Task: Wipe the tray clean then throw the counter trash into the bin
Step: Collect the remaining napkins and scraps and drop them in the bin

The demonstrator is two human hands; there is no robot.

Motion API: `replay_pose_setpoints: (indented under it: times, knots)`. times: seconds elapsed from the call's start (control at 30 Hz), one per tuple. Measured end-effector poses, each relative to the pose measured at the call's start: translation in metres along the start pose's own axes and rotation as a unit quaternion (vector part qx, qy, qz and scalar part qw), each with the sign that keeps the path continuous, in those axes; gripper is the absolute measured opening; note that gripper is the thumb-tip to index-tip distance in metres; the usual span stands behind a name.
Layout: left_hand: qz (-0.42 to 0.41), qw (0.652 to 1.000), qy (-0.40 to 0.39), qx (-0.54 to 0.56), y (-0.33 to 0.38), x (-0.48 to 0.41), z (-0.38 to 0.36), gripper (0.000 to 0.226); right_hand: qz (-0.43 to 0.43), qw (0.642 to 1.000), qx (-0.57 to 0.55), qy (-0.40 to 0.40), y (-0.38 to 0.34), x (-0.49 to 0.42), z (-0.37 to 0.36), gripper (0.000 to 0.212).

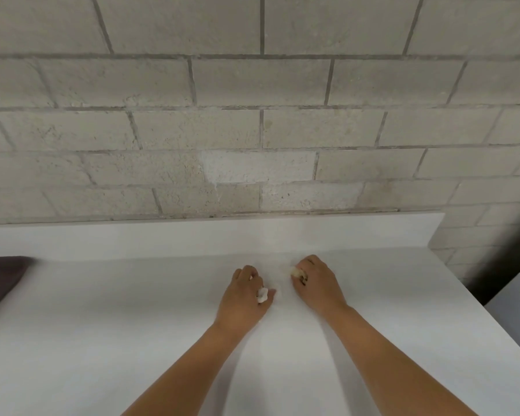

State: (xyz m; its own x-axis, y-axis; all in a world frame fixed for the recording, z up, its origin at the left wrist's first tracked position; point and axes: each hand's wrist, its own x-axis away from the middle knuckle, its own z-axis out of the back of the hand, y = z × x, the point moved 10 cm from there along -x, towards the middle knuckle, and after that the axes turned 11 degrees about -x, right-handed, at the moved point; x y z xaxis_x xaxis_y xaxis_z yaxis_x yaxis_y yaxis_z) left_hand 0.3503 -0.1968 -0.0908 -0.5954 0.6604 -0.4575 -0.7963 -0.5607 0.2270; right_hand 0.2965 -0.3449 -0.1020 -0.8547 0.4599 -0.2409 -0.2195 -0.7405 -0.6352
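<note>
Head camera, looking down over a white counter [132, 340] that runs up to a low white upstand and a pale brick wall [252, 115]. Two bare forearms reach in from the bottom edge, and both hands rest on the counter near its back, close together but not touching.

The left hand [243, 298] has its fingers curled under and pinches a small white scrap [262, 294], a crumpled wad that looks like tissue and pokes out beside the thumb. The right hand [315, 283] is curled in the same way round a yellowish scrap [297, 273], of which only a crinkled edge shows at the fingertips. What it is made of cannot be told.

Both scraps look very light, soft and easy to crush. They likely need only a gentle closed fist or a fingertip pinch around the whole wad, since loose bits could flake off or slip out of a slack grip.

The tray [0, 280] is a dark corner at the far left edge of the picture, lying on the counter well apart from the hands. Whether it is wiped cannot be judged. It looks flat and rigid and is best held by its rim.

No bin is in view. A grey surface [517, 310] lies beyond the counter's right end, and what it is cannot be told.
</note>
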Motion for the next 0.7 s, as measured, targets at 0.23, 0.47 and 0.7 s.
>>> replay_pose_setpoints:
  times: [0.23, 0.47, 0.7]
  knots:
    - [0.231, 0.958, 0.004, 0.169, -0.064, 0.029, 0.018, 0.015, 0.0, 0.996, -0.083, -0.044, -0.017, 0.035, -0.004, 0.023]
    - [0.465, 0.739, 0.02, 0.488, -0.086, 0.078, 0.034, 0.019, -0.179, 0.878, -0.441, 0.061, -0.006, 0.084, 0.027, 0.018]
    - [0.459, 0.69, -0.058, 0.557, -0.044, 0.114, 0.057, 0.009, -0.257, 0.733, -0.624, 0.085, -0.022, 0.152, 0.064, 0.014]
